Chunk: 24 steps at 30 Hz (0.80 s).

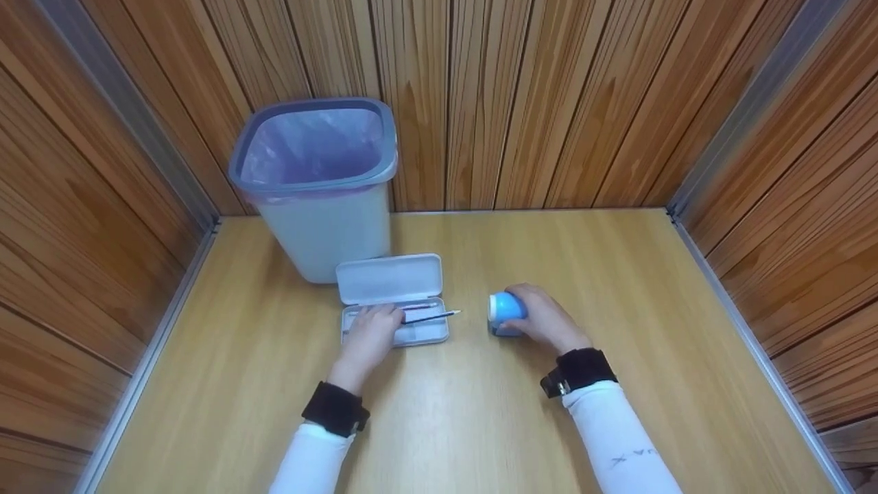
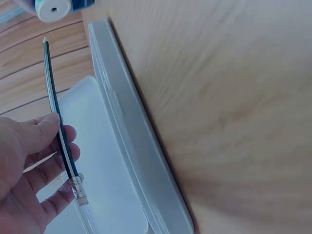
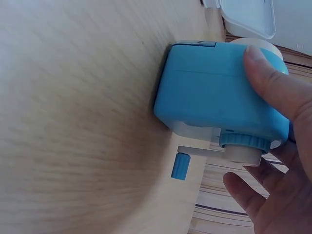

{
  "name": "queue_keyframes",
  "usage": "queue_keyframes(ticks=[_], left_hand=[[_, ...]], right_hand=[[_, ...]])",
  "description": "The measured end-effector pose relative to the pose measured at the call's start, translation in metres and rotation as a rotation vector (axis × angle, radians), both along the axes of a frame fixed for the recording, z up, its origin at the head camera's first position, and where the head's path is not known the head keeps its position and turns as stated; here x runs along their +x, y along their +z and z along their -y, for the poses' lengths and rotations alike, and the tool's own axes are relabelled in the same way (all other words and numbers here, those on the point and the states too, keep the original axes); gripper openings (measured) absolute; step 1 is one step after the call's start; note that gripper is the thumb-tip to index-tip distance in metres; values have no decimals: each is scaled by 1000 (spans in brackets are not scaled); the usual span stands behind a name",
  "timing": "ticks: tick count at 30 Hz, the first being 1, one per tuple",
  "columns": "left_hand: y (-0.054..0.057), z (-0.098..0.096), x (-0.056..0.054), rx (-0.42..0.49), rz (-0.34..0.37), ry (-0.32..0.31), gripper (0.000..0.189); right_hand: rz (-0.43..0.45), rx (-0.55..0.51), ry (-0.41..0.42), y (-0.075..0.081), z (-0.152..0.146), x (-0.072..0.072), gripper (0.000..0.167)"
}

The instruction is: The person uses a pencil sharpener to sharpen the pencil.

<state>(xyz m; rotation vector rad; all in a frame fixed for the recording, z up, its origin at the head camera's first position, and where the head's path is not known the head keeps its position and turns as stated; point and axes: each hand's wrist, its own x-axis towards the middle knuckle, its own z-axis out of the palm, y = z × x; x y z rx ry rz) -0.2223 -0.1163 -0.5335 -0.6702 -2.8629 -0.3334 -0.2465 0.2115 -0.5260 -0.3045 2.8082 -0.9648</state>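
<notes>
My left hand pinches a dark striped pencil between thumb and fingers, above the open pencil case. The pencil's sharpened tip points right, toward the sharpener; its eraser end shows near my fingers in the left wrist view. Another slim pencil lies inside the case. On the table to the right, my right hand grips a blue crank pencil sharpener, thumb on its near side. The sharpener's white round front, with a small hole, faces the pencil, and its crank handle sticks out at the back.
A light bin with a grey rim and a plastic liner stands behind the pencil case, close to its raised lid. Wood-panelled walls enclose the table at the back and both sides.
</notes>
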Motion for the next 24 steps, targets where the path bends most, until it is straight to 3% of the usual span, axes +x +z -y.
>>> queue_keyframes(ticks=[14,24], left_hand=[[-4,-23,1,-50,-11,-60,17],[-4,-28,-1,-51,28,-43,19]], right_hand=[[8,-39,29,-2,8,9,67],[18,-32,19,-1,10,10,66]])
